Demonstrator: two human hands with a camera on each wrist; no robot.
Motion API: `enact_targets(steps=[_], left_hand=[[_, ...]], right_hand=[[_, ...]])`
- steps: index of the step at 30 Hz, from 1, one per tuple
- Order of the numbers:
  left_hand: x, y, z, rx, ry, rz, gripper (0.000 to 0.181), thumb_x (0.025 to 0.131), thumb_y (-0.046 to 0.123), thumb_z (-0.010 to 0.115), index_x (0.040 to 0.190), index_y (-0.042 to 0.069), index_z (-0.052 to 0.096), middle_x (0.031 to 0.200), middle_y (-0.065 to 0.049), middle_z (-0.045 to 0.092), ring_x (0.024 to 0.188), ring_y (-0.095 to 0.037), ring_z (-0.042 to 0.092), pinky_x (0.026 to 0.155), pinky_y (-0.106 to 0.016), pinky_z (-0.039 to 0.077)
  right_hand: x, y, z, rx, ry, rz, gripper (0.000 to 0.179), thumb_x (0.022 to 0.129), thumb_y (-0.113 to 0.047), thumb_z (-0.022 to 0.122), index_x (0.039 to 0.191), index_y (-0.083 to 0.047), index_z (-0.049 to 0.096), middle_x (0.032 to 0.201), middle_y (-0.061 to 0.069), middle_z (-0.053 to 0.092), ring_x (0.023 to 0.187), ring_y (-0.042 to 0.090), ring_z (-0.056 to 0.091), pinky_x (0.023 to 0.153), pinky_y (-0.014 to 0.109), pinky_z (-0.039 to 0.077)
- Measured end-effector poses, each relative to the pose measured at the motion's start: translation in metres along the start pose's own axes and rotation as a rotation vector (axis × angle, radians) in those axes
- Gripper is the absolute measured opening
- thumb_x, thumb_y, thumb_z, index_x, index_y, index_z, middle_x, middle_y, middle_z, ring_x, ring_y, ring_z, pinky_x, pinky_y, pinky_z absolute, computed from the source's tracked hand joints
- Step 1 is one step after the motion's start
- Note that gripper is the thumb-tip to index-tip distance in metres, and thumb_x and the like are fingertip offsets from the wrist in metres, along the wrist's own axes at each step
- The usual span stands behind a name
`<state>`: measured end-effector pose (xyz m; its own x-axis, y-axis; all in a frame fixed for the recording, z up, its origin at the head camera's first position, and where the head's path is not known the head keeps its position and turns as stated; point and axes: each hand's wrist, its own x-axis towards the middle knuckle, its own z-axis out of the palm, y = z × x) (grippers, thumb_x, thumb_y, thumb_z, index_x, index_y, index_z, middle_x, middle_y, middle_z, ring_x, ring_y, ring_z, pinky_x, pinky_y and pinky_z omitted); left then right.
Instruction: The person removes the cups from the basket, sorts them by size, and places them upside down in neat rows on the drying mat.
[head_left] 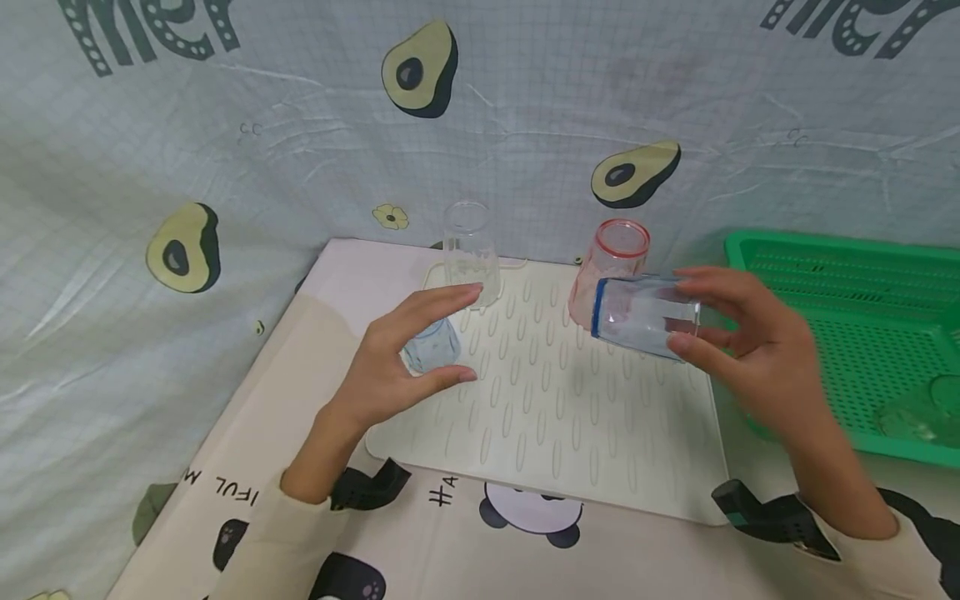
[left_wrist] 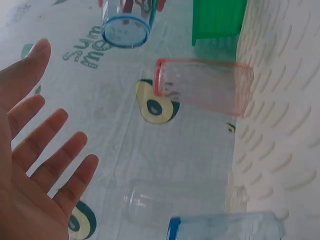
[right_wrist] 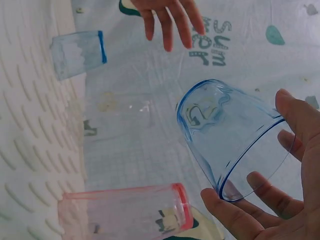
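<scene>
On its side in the air, a blue-tinted glass (head_left: 637, 318) is held by my right hand (head_left: 772, 354), thumb and fingertips pinching it near one end. Its blue-ringed end points left, as the right wrist view shows the glass (right_wrist: 225, 140) tilted. My left hand (head_left: 378, 362) has thumb and fingers spread apart with nothing between them. Behind that hand stands a small blue glass (head_left: 433, 348), partly hidden by it. A clear glass (head_left: 472, 258) stands at the back of the white ridged mat (head_left: 540, 433). A pink glass (head_left: 588, 287) with a red ring on top stands behind the held glass.
At the right is a green perforated basket (head_left: 840, 262), with a glass (head_left: 930, 417) lying in its near right corner. A printed curtain (head_left: 525, 150) with avocados hangs behind the table. The patterned tablecloth (head_left: 420, 542) shows in front of the mat.
</scene>
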<state>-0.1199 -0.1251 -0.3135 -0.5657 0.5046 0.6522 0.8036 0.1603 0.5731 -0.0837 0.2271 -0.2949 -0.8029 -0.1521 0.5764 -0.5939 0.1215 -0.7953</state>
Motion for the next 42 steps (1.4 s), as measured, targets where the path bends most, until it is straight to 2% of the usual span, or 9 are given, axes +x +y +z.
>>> enact_targets(steps=[2, 5, 12, 20, 26, 29, 33, 37, 42], left_hand=[[0.004, 0.004, 0.008, -0.028, -0.01, -0.012, 0.07, 0.074, 0.015, 0.084, 0.136, 0.005, 0.052, 0.138, -0.007, 0.052, 0.127, -0.024, 0.046, 0.1, -0.04, 0.042], [0.01, 0.01, 0.02, -0.068, -0.028, -0.026, 0.074, 0.07, 0.008, 0.084, 0.137, 0.005, 0.051, 0.138, -0.005, 0.052, 0.126, -0.021, 0.047, 0.095, -0.042, 0.045], [0.017, 0.008, 0.044, -0.122, -0.033, -0.044, 0.073, 0.073, 0.009, 0.083, 0.138, 0.005, 0.049, 0.138, -0.004, 0.052, 0.125, -0.018, 0.047, 0.091, -0.036, 0.048], [0.016, 0.003, 0.06, -0.175, -0.015, -0.167, 0.079, 0.075, 0.006, 0.082, 0.143, 0.009, 0.043, 0.135, -0.002, 0.052, 0.121, -0.019, 0.049, 0.089, -0.034, 0.049], [0.015, 0.003, 0.064, -0.198, -0.003, -0.253, 0.077, 0.077, 0.007, 0.08, 0.144, 0.013, 0.043, 0.134, 0.0, 0.054, 0.115, -0.013, 0.053, 0.087, -0.038, 0.051], [0.014, 0.002, 0.063, -0.207, 0.005, -0.269, 0.075, 0.077, 0.006, 0.08, 0.143, 0.013, 0.045, 0.132, 0.0, 0.056, 0.112, -0.013, 0.055, 0.087, -0.043, 0.051], [0.015, 0.003, 0.06, -0.205, 0.007, -0.265, 0.074, 0.075, 0.005, 0.081, 0.141, 0.011, 0.047, 0.128, -0.002, 0.058, 0.11, -0.013, 0.056, 0.087, -0.041, 0.051], [0.017, 0.005, 0.055, -0.198, 0.007, -0.252, 0.074, 0.075, 0.005, 0.081, 0.14, 0.011, 0.048, 0.126, -0.002, 0.06, 0.11, -0.013, 0.057, 0.087, -0.033, 0.051], [0.022, 0.009, 0.048, -0.18, 0.02, -0.213, 0.075, 0.074, 0.004, 0.082, 0.14, 0.009, 0.047, 0.124, -0.004, 0.061, 0.11, -0.013, 0.057, 0.086, -0.033, 0.051]], right_hand=[[0.001, -0.001, 0.006, -0.044, -0.011, 0.014, 0.049, 0.074, 0.019, 0.069, 0.12, 0.011, 0.056, 0.125, 0.018, 0.055, 0.11, 0.021, 0.058, 0.08, 0.024, 0.051], [0.002, -0.002, 0.014, -0.101, -0.03, 0.025, 0.05, 0.073, 0.019, 0.071, 0.12, 0.009, 0.057, 0.125, 0.016, 0.056, 0.111, 0.02, 0.058, 0.079, 0.024, 0.052], [0.0, -0.001, 0.03, -0.115, -0.089, 0.025, 0.052, 0.074, 0.015, 0.073, 0.122, 0.004, 0.059, 0.13, 0.013, 0.052, 0.115, 0.02, 0.055, 0.08, 0.024, 0.052], [0.001, -0.001, 0.041, -0.144, -0.125, -0.007, 0.052, 0.073, 0.013, 0.075, 0.121, 0.003, 0.06, 0.129, 0.012, 0.053, 0.115, 0.02, 0.053, 0.079, 0.025, 0.053], [0.003, -0.002, 0.046, -0.161, -0.153, -0.014, 0.052, 0.073, 0.01, 0.077, 0.122, 0.0, 0.06, 0.13, 0.01, 0.053, 0.117, 0.02, 0.051, 0.079, 0.026, 0.053], [0.004, -0.002, 0.047, -0.154, -0.176, -0.008, 0.054, 0.073, 0.011, 0.077, 0.122, -0.001, 0.06, 0.13, 0.01, 0.053, 0.118, 0.02, 0.05, 0.08, 0.027, 0.053], [0.007, -0.003, 0.046, -0.199, -0.231, -0.02, 0.063, 0.071, 0.009, 0.079, 0.128, -0.003, 0.056, 0.13, 0.007, 0.051, 0.116, 0.019, 0.05, 0.082, 0.026, 0.052], [0.01, -0.004, 0.042, -0.311, -0.3, -0.044, 0.075, 0.069, 0.004, 0.083, 0.136, -0.008, 0.051, 0.132, 0.003, 0.05, 0.114, 0.015, 0.051, 0.087, 0.023, 0.048], [0.012, -0.004, 0.04, -0.418, -0.367, -0.094, 0.085, 0.066, -0.004, 0.087, 0.14, -0.011, 0.046, 0.132, 0.005, 0.052, 0.111, 0.017, 0.053, 0.092, 0.019, 0.045]])
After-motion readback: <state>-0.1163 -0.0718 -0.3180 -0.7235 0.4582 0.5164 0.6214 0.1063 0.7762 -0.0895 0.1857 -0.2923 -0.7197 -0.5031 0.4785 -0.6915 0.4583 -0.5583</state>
